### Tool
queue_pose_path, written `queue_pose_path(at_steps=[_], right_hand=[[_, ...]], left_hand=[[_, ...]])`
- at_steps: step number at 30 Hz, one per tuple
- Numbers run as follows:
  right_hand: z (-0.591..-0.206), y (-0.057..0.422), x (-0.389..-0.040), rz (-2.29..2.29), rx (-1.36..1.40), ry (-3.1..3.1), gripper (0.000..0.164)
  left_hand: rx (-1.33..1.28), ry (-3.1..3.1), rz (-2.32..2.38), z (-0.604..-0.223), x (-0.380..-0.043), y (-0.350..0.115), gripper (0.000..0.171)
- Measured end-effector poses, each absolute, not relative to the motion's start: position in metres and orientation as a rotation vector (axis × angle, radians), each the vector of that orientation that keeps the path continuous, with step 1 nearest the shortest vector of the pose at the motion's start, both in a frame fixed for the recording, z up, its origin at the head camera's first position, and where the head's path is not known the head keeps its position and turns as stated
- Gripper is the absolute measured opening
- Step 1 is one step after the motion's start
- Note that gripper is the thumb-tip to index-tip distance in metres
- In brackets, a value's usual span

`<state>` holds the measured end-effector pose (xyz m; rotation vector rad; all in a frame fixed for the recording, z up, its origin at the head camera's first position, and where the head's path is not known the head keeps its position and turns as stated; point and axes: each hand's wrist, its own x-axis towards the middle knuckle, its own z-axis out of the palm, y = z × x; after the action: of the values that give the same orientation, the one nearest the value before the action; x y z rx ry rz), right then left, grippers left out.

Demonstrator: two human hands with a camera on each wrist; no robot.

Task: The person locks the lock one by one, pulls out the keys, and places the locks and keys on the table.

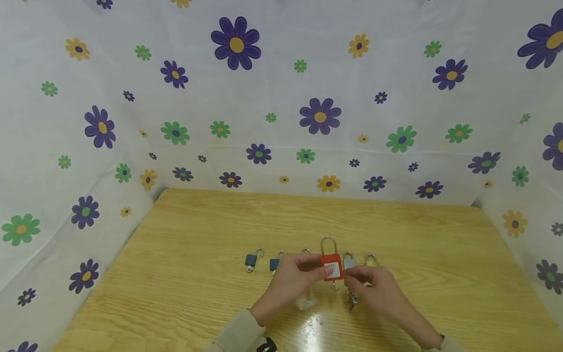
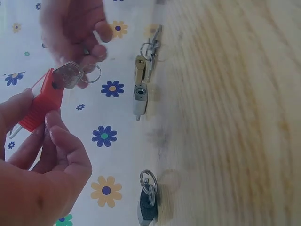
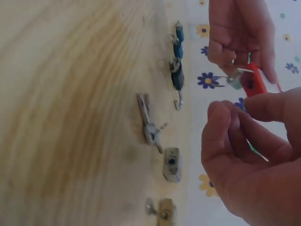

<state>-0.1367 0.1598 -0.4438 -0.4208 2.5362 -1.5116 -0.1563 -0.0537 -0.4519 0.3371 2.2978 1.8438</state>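
Note:
My left hand [image 1: 290,277] holds a red padlock [image 1: 335,268] with a white label, its thumb across the front. The tall metal shackle points up and away. In the left wrist view a key [image 2: 69,76] sits in the padlock's base, with a ring [image 2: 92,74] hanging from it. Close to the padlock's lower right corner is my right hand [image 1: 380,289]. Its fingers are loosely bent, and the wrist views show nothing between them. Whether a fingertip touches the padlock, I cannot tell.
Behind the hands runs a row of padlocks on the wooden table [image 1: 198,230]: blue ones [image 1: 250,260], a black one [image 3: 177,77], a silver one [image 3: 172,165] and a brass one [image 3: 166,213]. A bunch of keys [image 1: 352,299] lies near the silver padlock. Flower-printed cloth [image 1: 272,93] surrounds the table.

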Motion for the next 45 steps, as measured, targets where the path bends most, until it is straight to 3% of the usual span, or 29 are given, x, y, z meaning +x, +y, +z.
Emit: queue_pose_path(at_steps=[15, 27, 45], right_hand=[[-0.459, 0.158, -0.132, -1.855, -0.245, 1.825, 0.038], [-0.46, 0.155, -0.133, -1.893, -0.183, 1.724, 0.04], [-0.46, 0.148, -0.131, -1.907, -0.104, 1.808, 0.028]], left_hand=[[0.105, 2.108, 1.892, -0.448, -0.161, -0.055, 0.032], [0.061, 2.089, 1.886, -0.452, -0.163, -0.056, 0.031], [0.072, 2.103, 1.881, -0.457, -0.164, -0.055, 0.033]])
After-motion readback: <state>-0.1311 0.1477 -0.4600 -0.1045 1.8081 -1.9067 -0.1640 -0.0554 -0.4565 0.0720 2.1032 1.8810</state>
